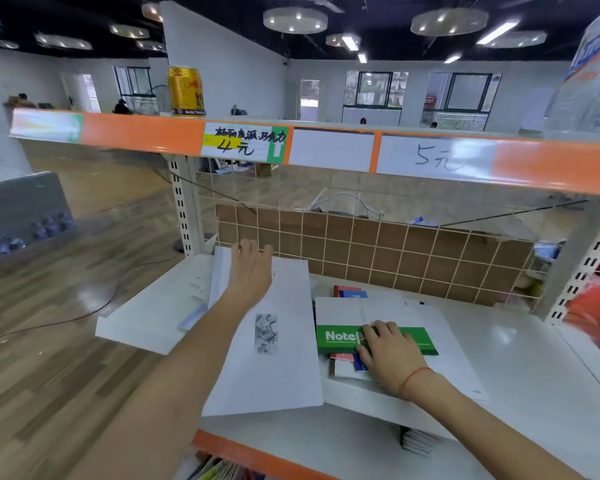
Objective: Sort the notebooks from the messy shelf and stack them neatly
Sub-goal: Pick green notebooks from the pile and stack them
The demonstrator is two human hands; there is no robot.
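White notebooks overhung the shelf edge beneath the flat, open left hand and could slide off, while the right hand pressed flat, gripping nothing, on the green notebook.

"NoteB" on green notebook, "5元" shelf tag

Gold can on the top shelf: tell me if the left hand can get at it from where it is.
Probably yes. The can stands alone at the top shelf's front edge, nothing before it. The left hand lies flat on a white notebook below, holding nothing, so it would only have to lift up past the orange edge.
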